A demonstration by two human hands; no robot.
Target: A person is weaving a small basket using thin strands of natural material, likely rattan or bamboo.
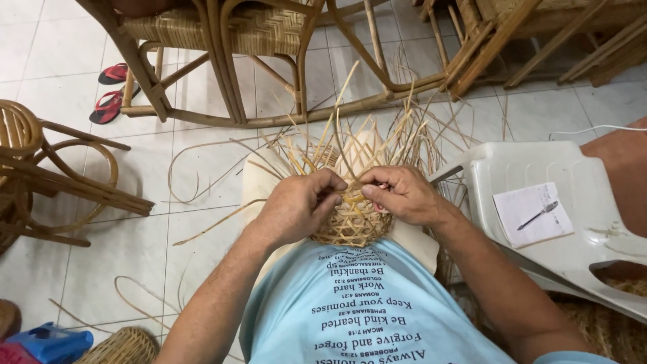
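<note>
A half-woven rattan piece [352, 222] with an open hexagonal weave rests against my belly on a pale wooden board [259, 176]. Many loose cane strips [377, 138] fan upward from its far edge. My left hand [296, 205] grips the weave on its left side, fingers curled over the top. My right hand [401, 194] pinches cane strands at the upper right of the weave. The fingertips of both hands nearly meet above the woven patch.
Rattan chair frames [222, 47] stand at the back and another [40, 175] at the left. A white plastic chair [573, 222] to my right carries a notepad [532, 214] and pen. Red sandals [111, 91] lie on the tiled floor. A small basket [125, 345] and blue object [50, 342] lie bottom left.
</note>
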